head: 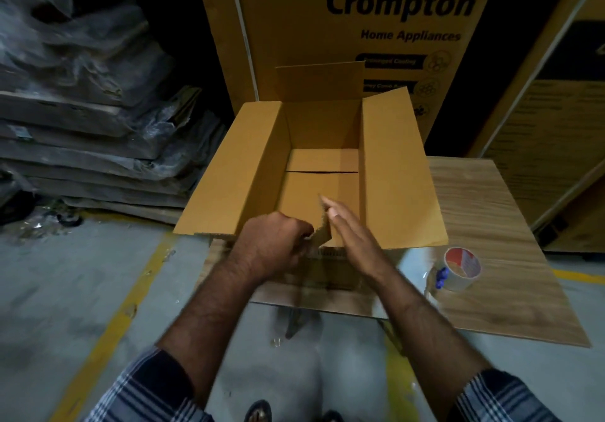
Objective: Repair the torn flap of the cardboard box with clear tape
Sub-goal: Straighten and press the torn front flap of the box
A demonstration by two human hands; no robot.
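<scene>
An open brown cardboard box (248,172) stands on a wooden board, its side flaps spread outward. The near flap (322,225) is torn, with a ragged edge standing up between my hands. My left hand (275,244) is curled and pinches the torn flap from the left. My right hand (350,231) lies flat with straight fingers against the flap's right side. A roll of clear tape (460,269) with a red core label sits on the board to the right of the box, untouched.
The wooden board (510,290) lies on a low stand over a grey floor with yellow lines. A tall Crompton carton (360,28) stands behind the box, another carton (556,127) at right. Wrapped flat stacks (91,127) pile up at left.
</scene>
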